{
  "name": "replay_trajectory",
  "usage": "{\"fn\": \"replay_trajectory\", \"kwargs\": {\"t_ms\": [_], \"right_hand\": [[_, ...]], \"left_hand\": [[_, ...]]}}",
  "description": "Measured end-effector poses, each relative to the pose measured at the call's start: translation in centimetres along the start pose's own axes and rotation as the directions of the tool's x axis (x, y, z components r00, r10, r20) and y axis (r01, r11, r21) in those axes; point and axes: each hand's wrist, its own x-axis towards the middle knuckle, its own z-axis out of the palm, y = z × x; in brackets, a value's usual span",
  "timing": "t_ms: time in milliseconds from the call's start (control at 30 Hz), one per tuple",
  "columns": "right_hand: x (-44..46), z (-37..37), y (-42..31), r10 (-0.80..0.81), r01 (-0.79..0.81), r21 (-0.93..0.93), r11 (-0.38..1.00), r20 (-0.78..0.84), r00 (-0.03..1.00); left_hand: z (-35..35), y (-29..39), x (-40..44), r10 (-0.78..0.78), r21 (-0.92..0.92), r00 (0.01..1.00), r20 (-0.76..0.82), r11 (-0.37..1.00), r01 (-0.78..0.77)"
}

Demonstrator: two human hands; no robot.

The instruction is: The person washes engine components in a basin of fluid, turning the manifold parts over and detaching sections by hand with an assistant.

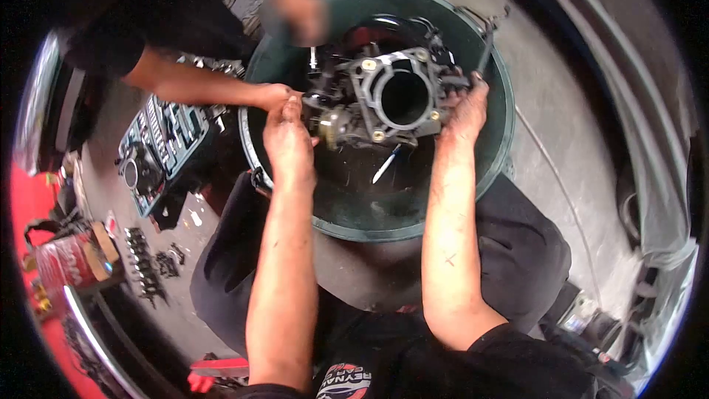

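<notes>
Held over a dark green tub [377, 233] is a dark engine part [367, 96] with a square metal flange, a wide round bore and brass-coloured corner holes. My left hand [288, 140] is closed on its left side, and my right hand [467, 107] grips its right side; some fingers of both are hidden. A co-worker's hand [277, 96] touches the part beside my left hand. Their other hand [299, 15], blurred, is above a shiny metal tool shaft [313, 58] pointing down at the part. A white, pen-like stick [386, 164] lies below the part in the tub.
A thin dark rod [487, 48] rises by the tub's right rim. To the left lie an open tool case [166, 137], a round-mouthed metal part [140, 174], a ridged metal shaft [140, 262] and a red box [66, 262]. Vehicle bodywork [628, 103] borders the right side.
</notes>
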Motion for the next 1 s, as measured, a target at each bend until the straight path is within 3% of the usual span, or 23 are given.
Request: {"fn": "replay_trajectory", "kwargs": {"t_ms": [67, 133, 200, 267, 300, 400, 500, 600, 733, 1000], "right_hand": [[-0.3, 0.4, 0.1, -0.021, 0.022, 0.015, 1.0, -0.044, 0.999], [-0.7, 0.6, 0.2, -0.029, 0.032, 0.066, 0.997, -0.053, 0.998], [-1.8, 1.2, -0.5, 0.003, 0.004, 0.084, 0.996, -0.075, 0.997], [-1.7, 1.6, 0.5, -0.062, 0.074, 0.093, 0.993, -0.124, 0.99], [-1.6, 1.6, 0.4, -0.065, 0.074, 0.089, 0.993, -0.105, 0.992], [-2.0, 1.7, 0.5, -0.043, 0.054, 0.132, 0.99, -0.081, 0.996], [-2.7, 2.0, -0.1, -0.026, 0.039, 0.174, 0.984, -0.077, 0.997], [-2.4, 2.1, -0.1, -0.02, 0.039, 0.177, 0.983, -0.108, 0.994], [-2.5, 2.0, 0.1, -0.013, 0.033, 0.208, 0.978, -0.098, 0.995], [-2.7, 2.0, -0.3, -0.021, 0.045, 0.221, 0.974, -0.112, 0.994]], "left_hand": [[0.0, 4.2, -2.2, 0.026, 0.325, 0.963, 0.269, 0.939, -0.116], [0.1, 3.9, -4.2, 0.196, 0.674, 0.88, 0.432, 0.579, -0.459], [-1.4, 3.6, -3.8, 0.076, 0.633, 0.841, 0.535, 0.624, -0.459], [-1.2, 5.4, -3.5, 0.013, 0.671, 0.795, 0.606, 0.528, -0.52], [-0.6, 7.0, -3.7, -0.062, 0.759, 0.801, 0.595, 0.37, -0.536], [-2.0, 5.1, -3.1, 0.025, 0.695, 0.796, 0.604, 0.473, -0.542], [-1.7, 3.8, -4.4, 0.133, 0.691, 0.809, 0.572, 0.453, -0.563], [-2.0, 2.0, -4.3, 0.233, 0.742, 0.803, 0.549, 0.306, -0.596], [-1.7, 2.6, -4.6, 0.168, 0.786, 0.856, 0.49, 0.34, -0.517], [-1.4, 2.4, -5.1, 0.206, 0.761, 0.834, 0.512, 0.34, -0.552]]}}
